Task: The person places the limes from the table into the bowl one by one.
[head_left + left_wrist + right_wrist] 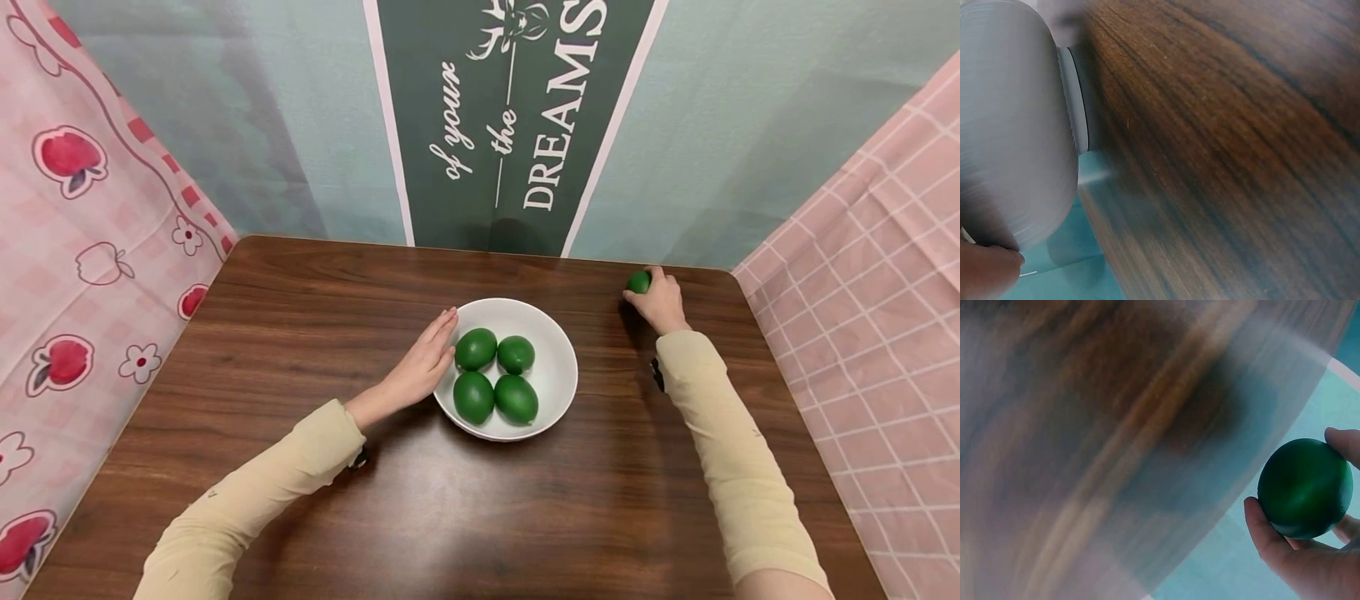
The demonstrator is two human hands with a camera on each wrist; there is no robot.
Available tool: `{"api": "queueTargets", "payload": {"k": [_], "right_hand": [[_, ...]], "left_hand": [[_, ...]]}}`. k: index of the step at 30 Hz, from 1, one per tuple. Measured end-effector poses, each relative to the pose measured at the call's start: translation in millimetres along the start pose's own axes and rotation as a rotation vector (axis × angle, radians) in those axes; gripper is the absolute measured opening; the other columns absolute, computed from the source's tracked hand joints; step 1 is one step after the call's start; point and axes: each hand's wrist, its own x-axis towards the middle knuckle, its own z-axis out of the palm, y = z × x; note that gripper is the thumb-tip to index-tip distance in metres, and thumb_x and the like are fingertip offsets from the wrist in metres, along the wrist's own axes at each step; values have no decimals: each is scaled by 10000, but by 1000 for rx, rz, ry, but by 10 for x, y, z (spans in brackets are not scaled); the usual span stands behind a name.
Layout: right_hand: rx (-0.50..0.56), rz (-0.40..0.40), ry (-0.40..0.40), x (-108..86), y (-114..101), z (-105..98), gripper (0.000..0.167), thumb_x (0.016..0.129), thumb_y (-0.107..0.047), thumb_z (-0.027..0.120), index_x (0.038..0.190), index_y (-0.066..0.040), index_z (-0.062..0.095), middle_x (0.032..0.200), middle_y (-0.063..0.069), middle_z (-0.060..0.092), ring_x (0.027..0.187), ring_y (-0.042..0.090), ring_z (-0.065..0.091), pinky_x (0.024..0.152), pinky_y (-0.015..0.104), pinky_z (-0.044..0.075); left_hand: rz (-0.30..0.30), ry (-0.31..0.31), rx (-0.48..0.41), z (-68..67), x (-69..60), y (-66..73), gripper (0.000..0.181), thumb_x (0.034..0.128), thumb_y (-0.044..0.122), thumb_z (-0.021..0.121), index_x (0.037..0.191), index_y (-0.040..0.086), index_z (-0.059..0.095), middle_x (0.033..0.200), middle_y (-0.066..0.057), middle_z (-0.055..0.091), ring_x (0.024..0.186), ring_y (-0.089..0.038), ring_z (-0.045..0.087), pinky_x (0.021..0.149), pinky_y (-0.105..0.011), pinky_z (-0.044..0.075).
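Note:
A white bowl (557,367) stands at the middle of the table with several green limes (516,398) in it. Against the bowl's left side lies my left hand (416,367), its fingers straight. In the left wrist view the bowl's outer wall (1016,125) fills the left edge, and a fingertip (988,269) touches it from below. Far to the right, near the table's back edge, my right hand (662,302) grips one more lime (639,282). The right wrist view shows this lime (1305,487) pinched between thumb and fingers, apart from the tabletop.
The brown wooden table (337,517) runs back to a blue-green cloth (322,125) with printed lettering. A pink cloth with apples (67,250) hangs on the left, and a pink checked cloth (885,317) on the right.

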Motion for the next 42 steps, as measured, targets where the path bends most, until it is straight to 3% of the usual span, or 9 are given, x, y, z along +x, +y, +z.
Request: {"api": "queueTargets", "payload": {"k": [8, 21, 42], "right_hand": [[-16, -63, 5, -41, -53, -77, 659, 880, -222, 564, 1393, 30, 238, 1240, 363, 317, 1068, 492, 372, 822, 593, 389], [-48, -142, -12, -163, -156, -212, 661, 881, -247, 565, 1392, 24, 246, 1223, 356, 330, 1003, 467, 403, 756, 569, 410], [-115, -258, -26, -437, -547, -367, 645, 865, -291, 579, 1372, -8, 298, 1221, 321, 368, 969, 447, 430, 719, 559, 418]], "left_hand": [[11, 12, -2, -5, 8, -11, 477, 918, 40, 440, 1351, -119, 318, 1439, -224, 270, 1327, -373, 233, 1087, -418, 199], [-5, 1, -11, -4, 7, 12, 483, 916, 29, 446, 1355, -118, 309, 1451, -204, 258, 1350, -319, 205, 1093, -402, 186], [-8, -6, -15, -7, 11, 8, 485, 923, 41, 438, 1360, -117, 299, 1457, -197, 248, 1342, -347, 210, 1095, -407, 178]]}}
